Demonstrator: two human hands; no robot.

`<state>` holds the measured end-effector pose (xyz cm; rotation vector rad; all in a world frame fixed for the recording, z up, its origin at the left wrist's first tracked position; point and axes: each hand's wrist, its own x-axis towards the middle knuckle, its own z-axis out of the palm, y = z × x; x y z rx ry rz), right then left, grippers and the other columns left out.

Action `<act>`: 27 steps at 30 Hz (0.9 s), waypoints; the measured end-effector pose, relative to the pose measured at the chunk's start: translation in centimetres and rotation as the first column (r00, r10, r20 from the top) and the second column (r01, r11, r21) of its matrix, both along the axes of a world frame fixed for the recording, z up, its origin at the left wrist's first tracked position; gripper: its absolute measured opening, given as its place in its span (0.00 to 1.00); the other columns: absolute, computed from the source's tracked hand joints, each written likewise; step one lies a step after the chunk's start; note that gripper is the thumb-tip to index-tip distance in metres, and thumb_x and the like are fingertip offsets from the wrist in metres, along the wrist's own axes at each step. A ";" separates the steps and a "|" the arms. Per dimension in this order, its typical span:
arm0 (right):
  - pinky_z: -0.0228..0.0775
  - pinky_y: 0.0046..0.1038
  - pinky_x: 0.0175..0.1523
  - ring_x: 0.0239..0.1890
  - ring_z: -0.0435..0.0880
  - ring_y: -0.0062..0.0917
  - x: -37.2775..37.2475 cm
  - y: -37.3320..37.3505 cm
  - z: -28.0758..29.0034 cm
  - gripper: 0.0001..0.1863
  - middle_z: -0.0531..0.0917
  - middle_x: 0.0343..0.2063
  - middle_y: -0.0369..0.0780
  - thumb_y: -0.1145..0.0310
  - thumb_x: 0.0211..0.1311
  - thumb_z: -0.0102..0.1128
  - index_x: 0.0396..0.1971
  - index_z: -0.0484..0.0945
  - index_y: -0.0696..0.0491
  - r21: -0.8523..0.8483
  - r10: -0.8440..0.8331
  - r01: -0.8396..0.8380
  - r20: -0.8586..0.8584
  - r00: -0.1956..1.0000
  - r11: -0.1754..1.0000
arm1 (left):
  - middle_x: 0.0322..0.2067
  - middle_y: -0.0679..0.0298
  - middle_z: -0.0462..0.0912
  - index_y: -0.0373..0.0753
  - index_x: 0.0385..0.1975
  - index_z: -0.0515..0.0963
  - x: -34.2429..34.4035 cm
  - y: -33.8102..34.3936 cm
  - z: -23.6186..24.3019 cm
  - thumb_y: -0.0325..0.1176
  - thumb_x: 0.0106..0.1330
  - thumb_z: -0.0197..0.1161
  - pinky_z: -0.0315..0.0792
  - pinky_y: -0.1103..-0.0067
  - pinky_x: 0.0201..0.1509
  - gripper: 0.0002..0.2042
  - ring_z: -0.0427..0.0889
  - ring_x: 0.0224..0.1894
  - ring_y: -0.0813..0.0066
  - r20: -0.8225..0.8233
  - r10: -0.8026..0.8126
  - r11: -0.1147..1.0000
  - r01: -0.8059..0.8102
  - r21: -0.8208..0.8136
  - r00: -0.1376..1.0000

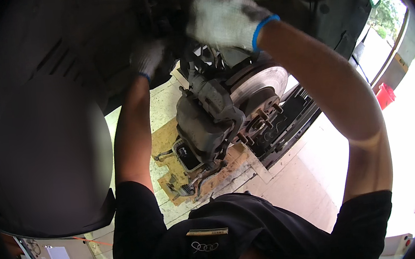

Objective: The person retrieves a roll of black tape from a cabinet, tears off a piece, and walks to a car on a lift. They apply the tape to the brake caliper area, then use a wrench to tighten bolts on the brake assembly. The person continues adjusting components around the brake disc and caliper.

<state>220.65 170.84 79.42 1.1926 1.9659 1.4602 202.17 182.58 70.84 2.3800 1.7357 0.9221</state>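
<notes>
Your work is on the parts around the disc [281,78], which sits right of middle in your view. Its face is exposed and the studs [264,115] in front of it stand bare, so that much of the stripping looks done. The caliper [214,98] is in place at the left edge of the disc, so it seems not to have been taken off. What is done or left among the fittings above the disc cannot be told: they lie in deep shadow and partly behind your hands.

Your left hand [150,56], gloved, is up and to the left of the disc. Its forearm rises almost straight, and its fingers fade into the dark, so you cannot tell whether it grips anything. Your right hand [229,20], also gloved, is above the disc, higher than the left. Its elbow bends out to the right of the disc and the forearm slants up and inward, the wrist higher than the elbow. The fingers look curled but are blurred; whether they are closed around a part cannot be told.

Below and left of the disc, a tray [175,149] with dark contents rests over the cardboard [165,135].
</notes>
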 end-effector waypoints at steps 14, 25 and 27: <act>0.81 0.43 0.45 0.39 0.87 0.38 -0.4 11.6 1.3 0.12 0.88 0.36 0.43 0.70 0.58 0.58 0.37 0.88 0.51 -0.059 0.106 -0.160 -0.525 0.844 0.985 | 0.50 0.44 0.81 0.32 0.56 0.74 3.1 -4.2 -0.3 0.45 0.62 0.68 0.72 0.61 0.59 0.27 0.79 0.54 0.47 0.333 -0.303 0.933 0.206 0.296 0.893; 0.74 0.45 0.13 0.19 0.82 0.47 0.6 2.2 -5.8 0.12 0.79 0.25 0.61 0.72 0.57 0.57 0.23 0.82 0.66 0.333 0.338 -0.265 -0.185 0.923 0.905 | 0.48 0.46 0.80 0.37 0.50 0.80 1.2 -4.5 -2.6 0.29 0.69 0.54 0.76 0.62 0.53 0.13 0.80 0.50 0.48 0.146 -0.272 0.941 0.231 0.249 0.951; 0.80 0.39 0.27 0.29 0.85 0.45 0.1 0.9 -6.3 0.11 0.81 0.37 0.55 0.70 0.59 0.58 0.25 0.84 0.62 0.185 0.334 -0.279 -0.586 0.738 0.942 | 0.48 0.46 0.80 0.37 0.50 0.80 0.7 -3.9 -3.1 0.29 0.70 0.54 0.77 0.63 0.52 0.13 0.80 0.49 0.51 -0.188 -0.239 0.868 0.296 0.399 0.953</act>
